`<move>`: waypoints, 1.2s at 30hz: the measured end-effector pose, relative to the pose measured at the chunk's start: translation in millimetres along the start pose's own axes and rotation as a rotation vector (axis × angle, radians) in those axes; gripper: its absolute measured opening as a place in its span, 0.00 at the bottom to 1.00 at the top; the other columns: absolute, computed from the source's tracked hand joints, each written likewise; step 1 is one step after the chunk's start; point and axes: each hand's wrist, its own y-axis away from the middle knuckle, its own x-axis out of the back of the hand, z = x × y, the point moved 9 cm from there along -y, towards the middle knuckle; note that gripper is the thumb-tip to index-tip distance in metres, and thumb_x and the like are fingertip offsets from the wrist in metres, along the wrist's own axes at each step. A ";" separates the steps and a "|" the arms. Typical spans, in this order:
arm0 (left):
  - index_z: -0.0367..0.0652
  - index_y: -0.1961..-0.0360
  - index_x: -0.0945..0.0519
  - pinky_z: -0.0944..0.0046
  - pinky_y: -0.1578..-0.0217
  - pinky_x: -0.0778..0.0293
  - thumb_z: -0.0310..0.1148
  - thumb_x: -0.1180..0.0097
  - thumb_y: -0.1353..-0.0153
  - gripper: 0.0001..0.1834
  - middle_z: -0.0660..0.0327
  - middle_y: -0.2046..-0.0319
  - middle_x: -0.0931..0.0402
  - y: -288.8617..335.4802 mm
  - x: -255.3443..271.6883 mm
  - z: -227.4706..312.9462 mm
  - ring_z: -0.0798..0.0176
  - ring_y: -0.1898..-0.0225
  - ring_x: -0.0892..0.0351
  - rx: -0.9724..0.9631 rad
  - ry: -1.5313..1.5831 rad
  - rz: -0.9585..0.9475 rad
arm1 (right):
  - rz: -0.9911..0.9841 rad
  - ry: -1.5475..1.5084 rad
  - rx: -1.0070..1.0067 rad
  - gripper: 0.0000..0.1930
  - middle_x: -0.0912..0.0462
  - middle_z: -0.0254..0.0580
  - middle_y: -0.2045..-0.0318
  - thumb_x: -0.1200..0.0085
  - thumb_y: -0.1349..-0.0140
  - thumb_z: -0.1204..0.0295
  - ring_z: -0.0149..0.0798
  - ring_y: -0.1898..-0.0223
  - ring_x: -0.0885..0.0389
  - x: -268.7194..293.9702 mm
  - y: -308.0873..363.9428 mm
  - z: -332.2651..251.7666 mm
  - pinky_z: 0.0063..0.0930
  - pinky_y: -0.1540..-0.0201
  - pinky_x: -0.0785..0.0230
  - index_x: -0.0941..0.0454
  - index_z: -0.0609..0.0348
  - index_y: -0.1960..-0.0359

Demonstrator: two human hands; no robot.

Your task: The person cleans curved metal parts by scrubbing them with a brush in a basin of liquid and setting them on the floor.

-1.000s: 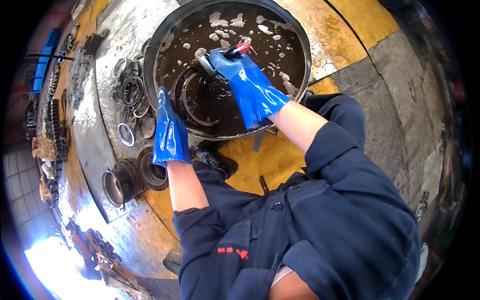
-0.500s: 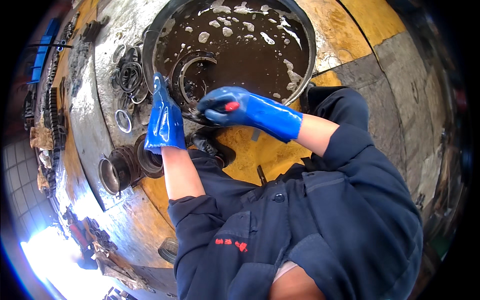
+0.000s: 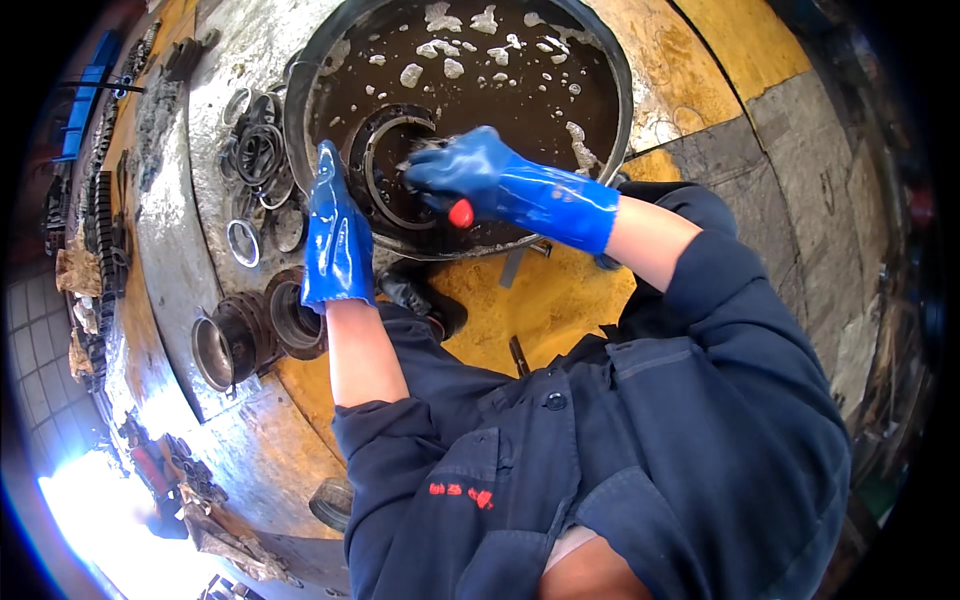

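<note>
A round dark tub of murky brown liquid stands before me. A dark metal ring is tilted inside its near left part, partly under the liquid. At the ring's left side, my left hand in a blue rubber glove grips its edge; some fingers are hidden behind it. My right hand, gloved alike, is closed around a tool with a red handle end over the ring's opening. The tool's working end is blurred and mostly covered by the glove, so its kind is unclear.
Several thin metal rings lie in a heap left of the tub. Nearer me sit cylindrical metal parts and a dark round ring part. Whitish foam floats on the liquid. My boot is below the tub.
My right hand has moved up and slightly right, from the tub's near edge to over the ring's opening. The red handle end now points down. My left hand has barely shifted.
</note>
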 end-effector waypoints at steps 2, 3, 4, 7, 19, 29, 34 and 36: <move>0.31 0.34 0.25 0.53 0.41 0.26 0.47 0.55 0.17 0.28 0.44 0.43 0.18 0.0 -6.2 6.2 0.50 0.47 0.19 -0.065 -0.061 -0.016 | 0.049 0.132 0.145 0.23 0.13 0.43 0.44 0.41 0.36 0.70 0.50 0.62 0.10 -2.5 -18.2 -11.9 0.43 0.63 0.16 0.21 0.48 0.38; 0.30 0.35 0.25 0.53 0.41 0.26 0.47 0.55 0.17 0.28 0.44 0.44 0.18 -1.1 -9.1 8.6 0.50 0.47 0.19 -0.097 -0.088 -0.023 | 0.074 0.153 0.222 0.25 0.15 0.55 0.43 0.43 0.37 0.72 0.49 0.65 0.10 -0.7 -21.1 -15.5 0.43 0.68 0.19 0.23 0.56 0.35; 0.30 0.36 0.24 0.53 0.42 0.26 0.47 0.55 0.17 0.28 0.43 0.44 0.17 -1.4 -8.7 11.0 0.50 0.48 0.19 -0.124 -0.118 -0.026 | 0.082 0.329 0.208 0.25 0.15 0.57 0.44 0.43 0.37 0.73 0.48 0.65 0.11 -7.7 -21.0 -12.3 0.42 0.70 0.20 0.23 0.58 0.36; 0.29 0.38 0.23 0.53 0.44 0.26 0.48 0.55 0.17 0.28 0.43 0.46 0.17 2.7 -8.1 17.2 0.50 0.49 0.19 -0.199 -0.203 -0.035 | 0.033 0.489 0.096 0.21 0.13 0.58 0.51 0.43 0.37 0.73 0.43 0.65 0.10 -24.8 -24.0 -1.0 0.41 0.74 0.27 0.21 0.64 0.41; 0.28 0.43 0.18 0.53 0.48 0.26 0.53 0.53 0.19 0.32 0.44 0.51 0.15 5.6 -12.9 20.1 0.51 0.53 0.20 -0.155 -0.053 -0.011 | -0.476 -0.079 -0.740 0.16 0.07 0.45 0.58 0.35 0.41 0.61 0.52 0.53 0.08 -81.6 -8.0 45.9 0.48 0.49 0.17 0.09 0.48 0.53; 0.35 0.29 0.28 0.51 0.35 0.26 0.17 0.55 0.30 0.28 0.40 0.40 0.21 20.2 -21.6 35.2 0.39 0.39 0.21 -0.448 -0.369 -0.088 | -0.183 -1.318 -1.049 0.15 0.14 0.38 0.68 0.31 0.34 0.57 0.35 0.72 0.18 -82.1 13.0 62.1 0.35 0.68 0.22 0.12 0.54 0.54; 0.34 0.33 0.24 0.51 0.37 0.26 0.28 0.52 0.27 0.23 0.41 0.42 0.19 23.8 -11.3 31.7 0.41 0.41 0.19 -0.461 -0.398 -0.043 | 0.410 -1.816 -1.376 0.04 0.15 0.31 0.70 0.38 0.27 0.65 0.35 0.75 0.19 -94.0 15.3 79.7 0.38 0.67 0.18 0.14 0.46 0.59; 0.34 0.34 0.23 0.52 0.38 0.26 0.32 0.51 0.26 0.23 0.41 0.43 0.18 24.6 -3.4 28.8 0.42 0.42 0.19 -0.438 -0.373 -0.016 | 0.680 -1.955 -1.757 0.05 0.15 0.32 0.69 0.42 0.25 0.66 0.35 0.73 0.18 -102.9 25.6 73.2 0.40 0.65 0.17 0.13 0.44 0.57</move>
